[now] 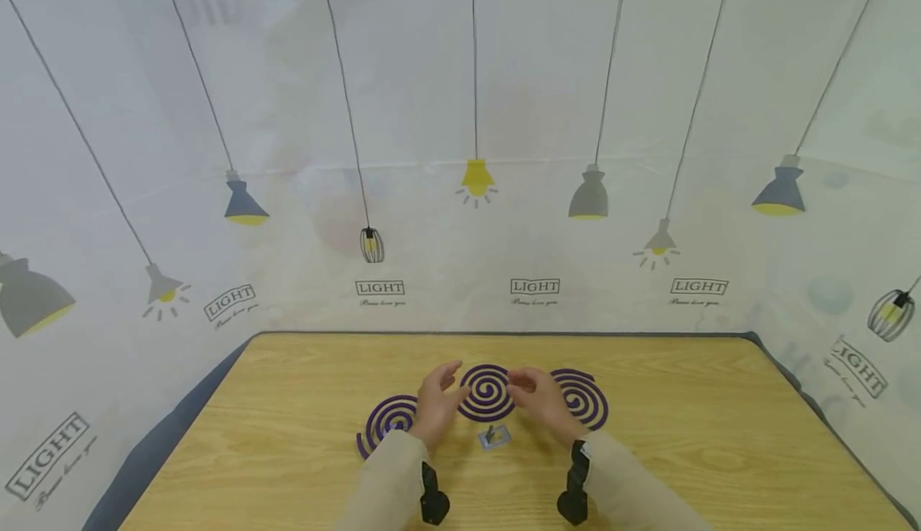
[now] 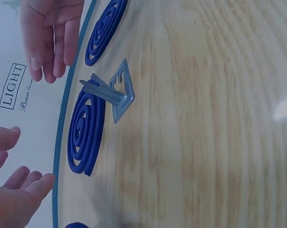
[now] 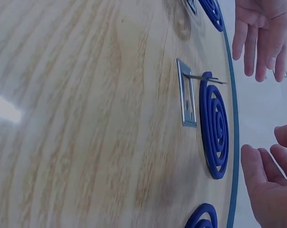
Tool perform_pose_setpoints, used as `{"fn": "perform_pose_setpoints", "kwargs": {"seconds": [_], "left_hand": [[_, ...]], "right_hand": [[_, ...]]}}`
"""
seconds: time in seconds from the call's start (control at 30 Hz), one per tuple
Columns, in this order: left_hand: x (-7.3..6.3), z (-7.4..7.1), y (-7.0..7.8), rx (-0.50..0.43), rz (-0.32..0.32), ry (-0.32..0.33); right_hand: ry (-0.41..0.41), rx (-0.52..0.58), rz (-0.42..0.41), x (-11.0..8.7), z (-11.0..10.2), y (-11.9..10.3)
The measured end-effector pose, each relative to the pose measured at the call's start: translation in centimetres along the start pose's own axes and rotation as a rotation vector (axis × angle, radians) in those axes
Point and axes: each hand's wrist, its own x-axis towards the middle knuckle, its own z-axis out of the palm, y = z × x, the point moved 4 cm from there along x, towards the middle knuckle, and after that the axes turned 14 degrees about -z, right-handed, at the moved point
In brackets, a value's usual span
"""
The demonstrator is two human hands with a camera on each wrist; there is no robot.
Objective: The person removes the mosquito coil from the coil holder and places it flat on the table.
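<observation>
Three spiral mosquito coils lie on the wooden table: a middle coil, a left coil partly behind my left arm, and a right coil partly behind my right hand. In front of the middle one sits a small metal coil stand, its forked prong bent up from a flat plate. My left hand hovers beside the middle coil's left edge, fingers loosely bent around nothing. Opposite it, my right hand is held at the right edge, also holding nothing. Both wrist views show the hands raised above the table.
Another bit of metal shows at the top of the right wrist view, near the left coil. Behind the table hangs a pale backdrop printed with lamps. A black wrist camera is strapped on each forearm.
</observation>
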Motion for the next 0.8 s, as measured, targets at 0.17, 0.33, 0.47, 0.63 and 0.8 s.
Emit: {"fn": "perform_pose_setpoints", "kwargs": {"seconds": [0.17,0.33,0.47,0.63,0.8], "left_hand": [[-0.6,-0.8,-0.3,0.002,-0.003,-0.052],[-1.1,-1.8,0.1,0.011,0.026,-0.093],[-1.4,-2.5,0.5,0.002,0.036,-0.118],[-1.7,-3.5,0.5,-0.007,0.036,-0.124],[-1.9,-4.5,0.1,-0.004,0.057,-0.107]], "right_hand": [[-0.015,-0.021,-0.023,-0.4,0.3,-0.4],[-0.056,0.026,-0.062,-0.7,0.6,-1.7],[-0.085,0.104,-0.088,-0.8,1.3,-2.6],[-0.111,0.168,-0.125,-0.8,2.5,-2.8],[-0.097,0.235,-0.164,-0.9,3.6,-3.2]]}}
